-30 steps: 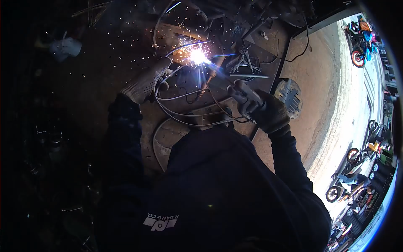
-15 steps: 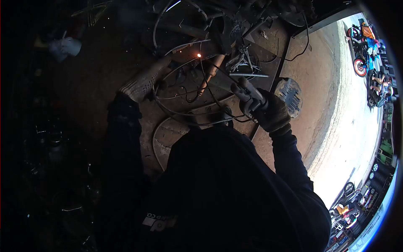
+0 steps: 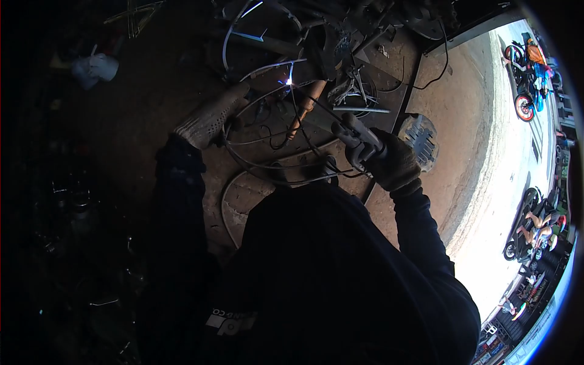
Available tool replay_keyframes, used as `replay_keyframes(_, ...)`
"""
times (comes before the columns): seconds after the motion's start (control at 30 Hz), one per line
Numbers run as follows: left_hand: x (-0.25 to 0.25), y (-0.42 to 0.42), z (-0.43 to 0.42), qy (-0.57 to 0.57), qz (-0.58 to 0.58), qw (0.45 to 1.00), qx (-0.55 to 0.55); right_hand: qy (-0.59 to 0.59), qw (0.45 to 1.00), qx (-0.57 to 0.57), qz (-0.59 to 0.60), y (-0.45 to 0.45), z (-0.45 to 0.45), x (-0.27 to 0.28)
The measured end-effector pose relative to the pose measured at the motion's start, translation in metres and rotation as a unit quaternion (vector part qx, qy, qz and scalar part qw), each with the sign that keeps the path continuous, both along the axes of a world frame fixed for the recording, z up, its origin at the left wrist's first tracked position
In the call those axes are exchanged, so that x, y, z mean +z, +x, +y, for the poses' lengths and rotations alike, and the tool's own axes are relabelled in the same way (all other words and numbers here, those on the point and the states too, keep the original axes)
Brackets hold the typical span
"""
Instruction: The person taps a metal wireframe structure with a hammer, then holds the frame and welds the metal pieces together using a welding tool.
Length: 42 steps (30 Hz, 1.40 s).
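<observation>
My right hand (image 3: 395, 163), in a dark work glove, is closed round a welding electrode holder (image 3: 359, 143). A thin electrode (image 3: 322, 103) runs from its jaws up and left to a bright blue-white arc (image 3: 289, 81). The arc burns on a frame of curved metal rods (image 3: 261, 72). Left of the arc, my gloved left hand (image 3: 213, 114) grips the frame's curved rod, its fingertips partly lost in shadow. Just below the arc, a copper-coloured tube (image 3: 307, 109) lies slanted.
Cable (image 3: 224, 201) loops over the floor near my feet. A grey slotted metal disc (image 3: 418, 141) lies on the right. Metal scraps fill the dark top area, and a white container (image 3: 97, 68) is at left. Motorcycles (image 3: 524, 85) and people are on the bright road.
The small orange glow at the rod has become a bright blue-white arc that lights nearby metal. Both hands stay nearly in place. Motorcycles on the road have shifted.
</observation>
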State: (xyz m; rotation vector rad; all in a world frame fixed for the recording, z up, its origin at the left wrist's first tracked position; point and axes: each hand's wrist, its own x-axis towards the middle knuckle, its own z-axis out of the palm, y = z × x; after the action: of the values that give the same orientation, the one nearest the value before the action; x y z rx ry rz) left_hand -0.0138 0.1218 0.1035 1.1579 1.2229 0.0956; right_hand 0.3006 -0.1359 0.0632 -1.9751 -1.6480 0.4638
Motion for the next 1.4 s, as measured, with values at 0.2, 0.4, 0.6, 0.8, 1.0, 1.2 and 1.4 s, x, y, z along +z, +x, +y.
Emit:
replay_keyframes(0.2,-0.002,0.001,0.006,-0.048,0.016,0.999,-0.002,0.001,1.000,0.002,-0.005,0.000,0.003,0.001)
replay_keyframes(0.4,-0.003,-0.006,-0.009,-0.010,0.055,0.998,-0.024,0.008,0.999,-0.014,0.035,0.000,-0.014,-0.006)
replay_keyframes(0.6,0.005,-0.001,-0.010,0.043,-0.021,0.999,0.004,0.043,0.956,-0.116,0.265,0.017,-0.007,-0.029)
replay_keyframes(0.8,-0.011,0.003,0.016,0.010,0.010,1.000,0.006,-0.025,0.991,-0.072,0.109,0.013,0.004,0.009)
replay_keyframes(1.0,-0.008,0.002,0.007,0.029,0.004,0.999,-0.022,-0.028,0.994,-0.035,0.096,0.015,0.004,-0.002)
replay_keyframes(1.2,-0.009,-0.001,0.002,0.045,0.003,0.999,-0.019,0.001,0.999,-0.013,0.052,0.016,-0.003,-0.014)
replay_keyframes(1.4,-0.012,0.000,0.002,0.020,0.008,1.000,-0.012,0.007,0.999,0.009,0.050,0.013,0.002,-0.003)
